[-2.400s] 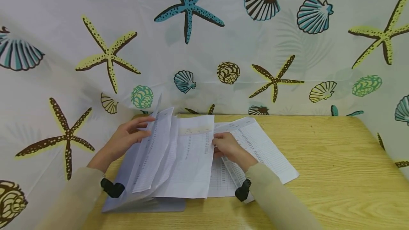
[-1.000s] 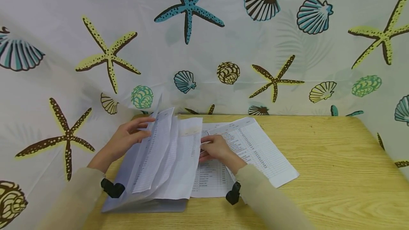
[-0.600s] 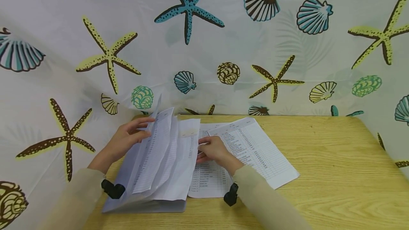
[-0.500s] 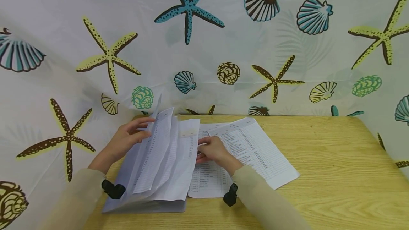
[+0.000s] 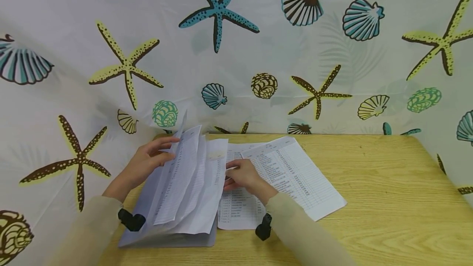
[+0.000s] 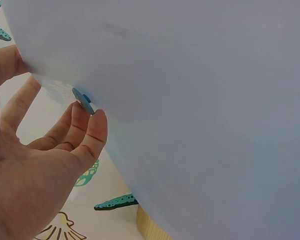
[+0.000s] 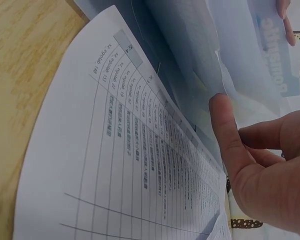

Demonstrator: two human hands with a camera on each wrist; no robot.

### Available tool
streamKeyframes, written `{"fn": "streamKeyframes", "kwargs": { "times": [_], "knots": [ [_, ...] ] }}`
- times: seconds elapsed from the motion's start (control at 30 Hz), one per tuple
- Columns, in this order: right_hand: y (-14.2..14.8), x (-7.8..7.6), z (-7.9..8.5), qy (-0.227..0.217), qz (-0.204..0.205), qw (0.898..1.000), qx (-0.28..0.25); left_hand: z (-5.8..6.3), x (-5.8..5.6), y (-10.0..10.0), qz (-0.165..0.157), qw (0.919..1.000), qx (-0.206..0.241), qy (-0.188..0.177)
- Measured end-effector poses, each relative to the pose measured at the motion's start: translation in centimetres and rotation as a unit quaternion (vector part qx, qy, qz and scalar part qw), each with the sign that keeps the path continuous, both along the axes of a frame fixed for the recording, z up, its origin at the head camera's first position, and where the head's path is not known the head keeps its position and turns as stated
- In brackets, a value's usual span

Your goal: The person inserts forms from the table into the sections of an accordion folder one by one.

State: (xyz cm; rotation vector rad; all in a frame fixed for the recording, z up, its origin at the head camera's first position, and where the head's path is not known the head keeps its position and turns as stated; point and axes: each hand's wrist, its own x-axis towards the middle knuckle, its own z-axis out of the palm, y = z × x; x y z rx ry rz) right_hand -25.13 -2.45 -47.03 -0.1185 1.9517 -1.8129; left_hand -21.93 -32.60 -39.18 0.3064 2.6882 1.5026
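A bluish translucent folder (image 5: 138, 221) stands opened at the left of the table, several printed sheets (image 5: 177, 175) fanned upright inside it. My left hand (image 5: 142, 165) holds the folder's raised cover at its edge. In the left wrist view its fingertips are by a round blue snap button (image 6: 83, 100). My right hand (image 5: 245, 177) pinches the right edge of a lifted white sheet (image 5: 205, 200) in the folder. In the right wrist view the thumb (image 7: 222, 107) shows on the near side, the fingers partly hidden. Loose printed sheets (image 5: 295, 175) lie under and beside that hand.
The wooden table (image 5: 388, 184) extends to the right of the loose sheets. Behind and at both sides hangs a pale cloth (image 5: 240, 56) printed with starfish and shells. Black wrist cameras (image 5: 132, 220) sit on both wrists.
My right hand has moved left, turning the pinched sheet toward the folder and uncovering more of the loose sheets. The left hand stays in place on the cover.
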Motion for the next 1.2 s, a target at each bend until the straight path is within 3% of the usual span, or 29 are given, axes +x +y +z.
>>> {"fn": "streamKeyframes", "kwargs": {
  "times": [0.77, 1.2],
  "knots": [
    [-1.7, 0.0, 0.0, 0.002, -0.023, 1.0, -0.005, 0.0, -0.1, -0.2, -0.008, 1.0, 0.003, 0.001],
    [-2.6, 0.0, -0.2, 0.006, -0.006, 1.0, -0.019, 0.1, 0.0, -0.1, -0.007, 1.0, -0.006, 0.002]
  ]
}}
